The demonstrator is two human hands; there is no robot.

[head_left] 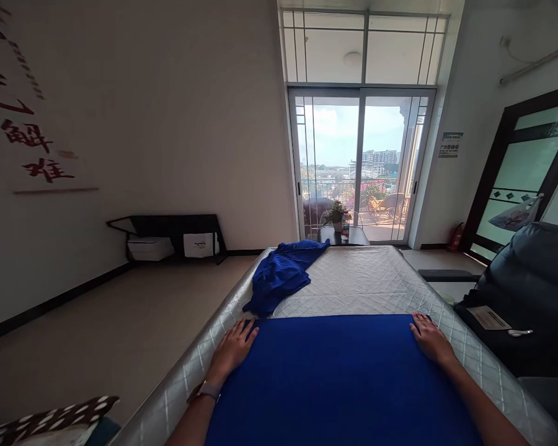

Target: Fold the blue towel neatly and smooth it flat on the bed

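A smooth blue cloth (339, 378) lies flat over the near part of a silvery quilted mattress (363, 272). My left hand (236, 342) rests on the cloth's far left corner, fingers stretched out and palm down. At the opposite far corner, my right hand (430, 337) lies flat with its fingers extended forward. Neither hand grips anything. Beyond my left hand, a second blue cloth (281, 272) sits crumpled along the mattress's left side. The near end of the flat cloth runs out of view.
A black armchair (530, 291) with a card and a white object on it stands at the right. A small table (356, 237) holding a potted plant (337, 215) is past the mattress. Boxes sit in a black rack (177, 224) by the left wall. A dotted cushion (51, 421) is lower left.
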